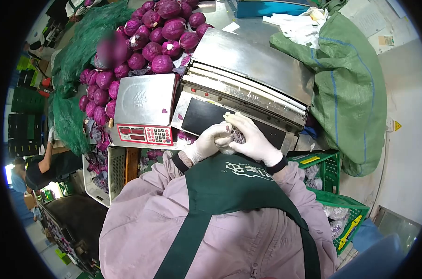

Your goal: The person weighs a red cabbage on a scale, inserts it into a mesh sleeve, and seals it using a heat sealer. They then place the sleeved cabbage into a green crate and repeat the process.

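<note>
Both my hands wear white gloves and meet in front of my apron, over the front edge of the wrapping machine [255, 74]. Between them is a piece of red cabbage [238, 136] with a purple-and-white streaked surface, mostly hidden by the fingers. My left hand [206, 142] is closed on its left side, with thumb and fingers bent. My right hand [255, 139] curls over it from the right and above. Behind the hands lies the machine's black plate [204, 116]. To the left stands a weighing scale [143, 100] with a red-framed keypad.
Many whole red cabbages [162, 44] are heaped behind the scale, beside green netting [69, 93]. A white crate [115, 172] holds trimmed leaves. At right are a green sack [355, 93] and green crates [343, 202] with wrapped pieces. Another person [48, 169] is at far left.
</note>
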A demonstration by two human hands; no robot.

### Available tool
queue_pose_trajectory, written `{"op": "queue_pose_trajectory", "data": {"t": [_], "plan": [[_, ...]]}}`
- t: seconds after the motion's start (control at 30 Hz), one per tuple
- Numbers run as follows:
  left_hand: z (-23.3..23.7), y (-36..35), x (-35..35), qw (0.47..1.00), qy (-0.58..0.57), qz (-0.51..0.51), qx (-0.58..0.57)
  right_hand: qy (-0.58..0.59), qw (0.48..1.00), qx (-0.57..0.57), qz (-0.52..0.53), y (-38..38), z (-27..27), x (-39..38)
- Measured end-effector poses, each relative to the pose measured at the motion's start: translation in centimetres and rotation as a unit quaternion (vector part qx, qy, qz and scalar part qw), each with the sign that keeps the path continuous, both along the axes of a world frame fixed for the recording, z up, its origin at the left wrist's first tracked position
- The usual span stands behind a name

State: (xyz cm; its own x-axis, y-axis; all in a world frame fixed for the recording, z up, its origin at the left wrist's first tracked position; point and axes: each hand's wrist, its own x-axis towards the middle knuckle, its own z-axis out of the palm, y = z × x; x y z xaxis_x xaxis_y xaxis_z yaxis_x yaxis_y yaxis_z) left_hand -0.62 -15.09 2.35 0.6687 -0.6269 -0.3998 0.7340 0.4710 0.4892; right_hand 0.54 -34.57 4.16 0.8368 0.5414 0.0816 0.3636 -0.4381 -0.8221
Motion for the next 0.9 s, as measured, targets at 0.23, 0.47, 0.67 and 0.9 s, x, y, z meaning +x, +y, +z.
{"op": "queue_pose_trajectory", "data": {"t": [0.23,0.47,0.67,0.9], "plan": [[3.3,0.2,0.7,0.973,0.01,0.054,-0.223,0.214,0.967,0.095,0.098,-1.6,-0.4,1.8],[2.1,1.7,0.4,0.944,0.038,0.196,-0.262,0.158,0.979,0.117,-0.049,-0.9,-0.7,-2.8],[1.1,2.6,1.2,0.978,-0.158,0.057,0.127,0.118,0.974,0.089,-0.172,-1.0,-0.4,-3.5],[0.0,-0.5,1.3,0.955,-0.201,-0.018,0.218,0.044,0.958,0.146,-0.244,-0.2,-4.1,-2.4]]}}
